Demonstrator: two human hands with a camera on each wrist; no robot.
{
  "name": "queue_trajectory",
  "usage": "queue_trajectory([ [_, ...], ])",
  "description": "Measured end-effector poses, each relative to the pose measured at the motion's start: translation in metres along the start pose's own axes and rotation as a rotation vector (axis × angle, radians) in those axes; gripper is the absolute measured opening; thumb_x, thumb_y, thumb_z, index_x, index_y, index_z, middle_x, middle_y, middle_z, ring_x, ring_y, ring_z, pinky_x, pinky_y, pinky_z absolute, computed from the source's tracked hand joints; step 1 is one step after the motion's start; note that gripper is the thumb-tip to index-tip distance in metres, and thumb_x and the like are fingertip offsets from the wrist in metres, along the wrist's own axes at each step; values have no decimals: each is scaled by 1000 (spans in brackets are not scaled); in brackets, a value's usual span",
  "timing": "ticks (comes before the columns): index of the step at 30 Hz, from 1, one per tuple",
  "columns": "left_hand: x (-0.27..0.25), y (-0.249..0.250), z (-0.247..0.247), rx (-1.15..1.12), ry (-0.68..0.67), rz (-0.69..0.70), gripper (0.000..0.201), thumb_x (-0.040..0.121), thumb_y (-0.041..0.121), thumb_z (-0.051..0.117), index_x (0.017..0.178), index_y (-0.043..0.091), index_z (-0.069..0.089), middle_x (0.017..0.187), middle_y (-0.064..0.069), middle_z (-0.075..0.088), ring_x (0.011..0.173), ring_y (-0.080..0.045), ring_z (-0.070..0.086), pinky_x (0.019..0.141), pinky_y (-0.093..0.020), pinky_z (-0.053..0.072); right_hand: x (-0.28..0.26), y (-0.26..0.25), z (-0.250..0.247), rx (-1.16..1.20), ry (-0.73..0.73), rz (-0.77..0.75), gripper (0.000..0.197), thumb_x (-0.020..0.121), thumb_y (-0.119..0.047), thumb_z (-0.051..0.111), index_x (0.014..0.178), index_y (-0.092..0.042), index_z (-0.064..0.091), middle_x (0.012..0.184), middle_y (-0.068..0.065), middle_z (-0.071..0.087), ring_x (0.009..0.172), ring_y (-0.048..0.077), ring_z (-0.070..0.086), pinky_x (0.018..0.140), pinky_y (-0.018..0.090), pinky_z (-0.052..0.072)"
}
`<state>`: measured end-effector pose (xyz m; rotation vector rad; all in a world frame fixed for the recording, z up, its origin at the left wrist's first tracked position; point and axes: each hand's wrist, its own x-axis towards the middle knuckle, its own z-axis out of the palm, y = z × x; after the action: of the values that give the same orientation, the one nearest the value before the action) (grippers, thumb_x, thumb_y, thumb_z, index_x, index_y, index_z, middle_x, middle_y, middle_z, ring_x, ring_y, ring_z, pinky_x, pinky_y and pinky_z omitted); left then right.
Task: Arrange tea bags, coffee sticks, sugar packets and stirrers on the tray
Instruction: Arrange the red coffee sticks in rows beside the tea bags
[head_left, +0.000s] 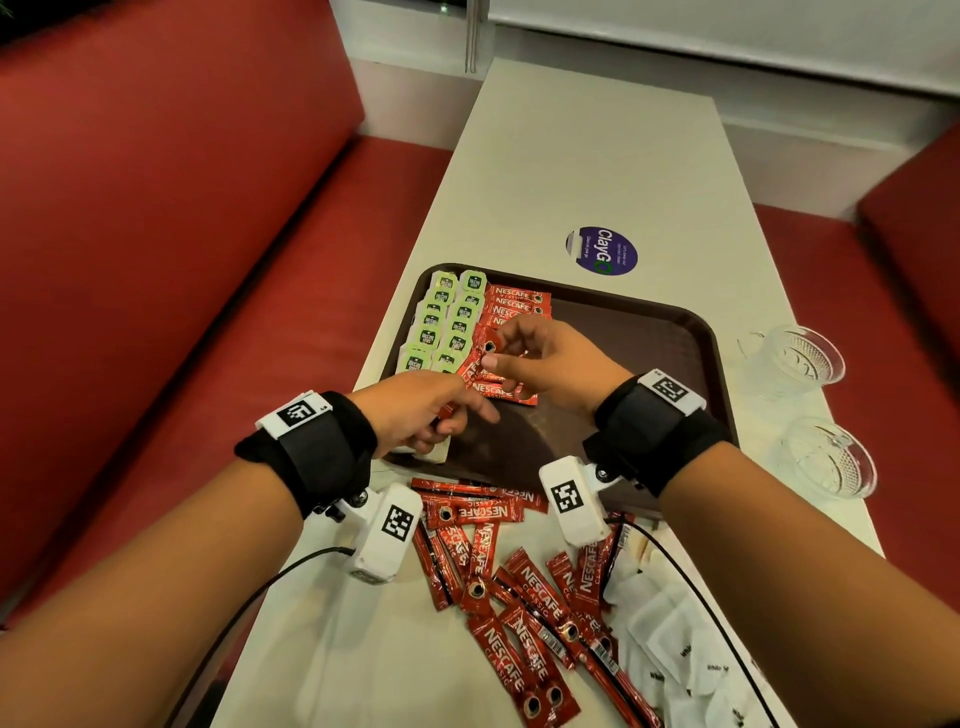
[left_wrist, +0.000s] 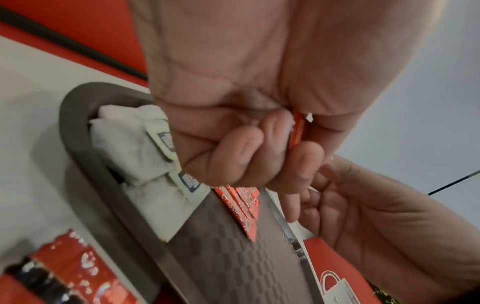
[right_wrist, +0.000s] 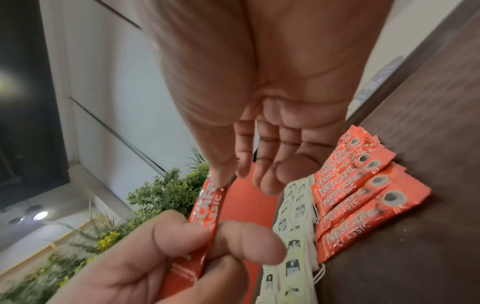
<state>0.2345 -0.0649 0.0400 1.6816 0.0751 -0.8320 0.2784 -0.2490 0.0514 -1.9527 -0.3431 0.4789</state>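
Currently I pinch one coffee stick (head_left: 470, 371) in both my left hand (head_left: 415, 410) and right hand (head_left: 540, 364), above the tray (head_left: 675, 332) beside the laid row (head_left: 514, 304). Risk: a slip would scatter that row or shift the tea bags (head_left: 441, 327) alongside. Loose sticks (head_left: 514, 587), sugar packets (head_left: 670, 644) and glass bowls (head_left: 800, 358) crowd the tabletop (head_left: 597, 156)

This looks like a fast-food restaurant or cafeteria booth. Red padded bench seats (head_left: 171, 218) run along both sides of a long, narrow cream table (head_left: 597, 171), and a round purple "ClayGo" clean-as-you-go sticker (head_left: 601, 251) is stuck on the tabletop. A brown plastic serving tray (head_left: 649, 332) of the self-service kind lies on it. Beyond the seating, the right wrist view shows green planter foliage (right_wrist: 166, 191), possibly artificial, against pale wall panels.
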Motion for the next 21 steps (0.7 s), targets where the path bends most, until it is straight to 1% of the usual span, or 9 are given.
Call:
queue_trajectory([
  [2, -2, 0, -2, 27, -51, -7, 39, 97, 22, 34, 102, 11, 71, 56, 1, 35, 45, -11, 24, 46, -25, 22, -3, 1, -3, 88, -24, 1, 21, 88, -18, 68, 106, -15, 58, 91, 4, 63, 67, 12, 62, 61, 26, 51],
  [3, -2, -1, -2, 47, -72, -15, 39, 97, 21, 34, 102, 10, 71, 55, 1, 35, 45, -12, 24, 46, -25, 23, -4, 2, -5, 113, -36, -1, 21, 89, -15, 66, 108, -12, 59, 90, 3, 64, 66, 10, 62, 60, 25, 51],
  [6, -2, -3, -2, 102, -76, -20, 36, 97, 22, 39, 105, 7, 70, 56, 1, 42, 45, -12, 30, 48, -25, 26, -5, 5, -9, 140, -59, 14, 6, 88, -6, 65, 94, -8, 64, 75, 2, 66, 59, 9, 61, 58, 20, 52],
  [8, 1, -5, -3, 57, 9, 29, 30, 100, 23, 44, 106, 4, 66, 59, 1, 52, 46, -11, 39, 48, -24, 32, -6, 9, -13, 194, -34, 78, 2, 87, -6, 65, 87, -8, 65, 70, 5, 66, 57, 11, 62, 58, 20, 54],
  [10, 3, -7, -5, -43, 146, 107, 18, 100, 19, 49, 100, 7, 62, 66, 0, 59, 45, -8, 47, 45, -21, 39, -9, 16, -17, 295, 17, 160, 4, 87, -4, 65, 83, -5, 63, 66, 8, 65, 54, 12, 62, 54, 19, 53],
  [12, 6, -9, -10, -97, 279, 154, 10, 98, 16, 52, 93, 10, 59, 73, -4, 62, 45, -5, 52, 46, -18, 42, -15, 24, -19, 386, 70, 256, 4, 86, -3, 66, 83, -2, 63, 64, 11, 64, 53, 14, 63, 51, 19, 53],
  [14, 7, -12, -15, -74, 367, 156, 9, 97, 15, 54, 96, 10, 60, 79, -4, 65, 46, -4, 53, 47, -18, 42, -21, 32, -20, 402, 120, 360, 3, 86, -2, 65, 85, 0, 64, 64, 11, 64, 51, 13, 63, 49, 19, 53],
  [17, 5, -14, -18, -59, 420, 145, 15, 96, 15, 52, 102, 7, 63, 77, -1, 63, 45, -5, 46, 42, -16, 37, -27, 41, -16, 400, 161, 493, 4, 89, 0, 62, 87, 3, 64, 66, 14, 63, 46, 12, 62, 46, 18, 52],
  [21, 0, -18, -19, -98, 431, 136, 17, 96, 17, 52, 101, 8, 65, 70, 0, 57, 43, -6, 37, 38, -16, 30, -25, 46, -4, 317, 188, 605, 5, 90, -1, 62, 85, 1, 60, 67, 15, 62, 41, 12, 60, 42, 19, 52],
])
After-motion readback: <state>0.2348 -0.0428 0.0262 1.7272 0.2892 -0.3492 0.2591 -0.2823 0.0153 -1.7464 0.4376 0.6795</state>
